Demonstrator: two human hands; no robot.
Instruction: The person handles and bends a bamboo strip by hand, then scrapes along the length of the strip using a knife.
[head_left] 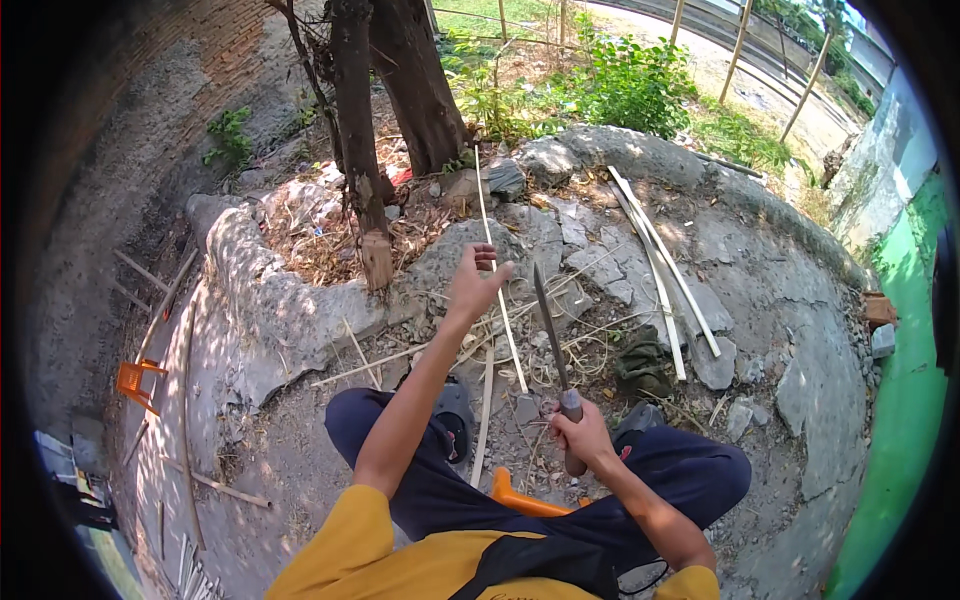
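Head view: a long, pale, slim strip (511, 340) slants over the tree bed's stony edge (435, 258); the left hand (476, 285), thumb and fingers apart, is there, contact unclear; the right hand (585, 436) clamps a dark, pointed knife (549, 318).

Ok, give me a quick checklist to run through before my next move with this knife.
1. Knife held by its handle in your right hand: ok.
2. Blade tip apart from your left hand: ok, a gap shows.
3. Left hand gripping the long bamboo strip: cannot tell.
4. Hands gloved: not ok, both are bare.
5. Space between your legs free of loose bamboo: not ok, a pale strip lies there.
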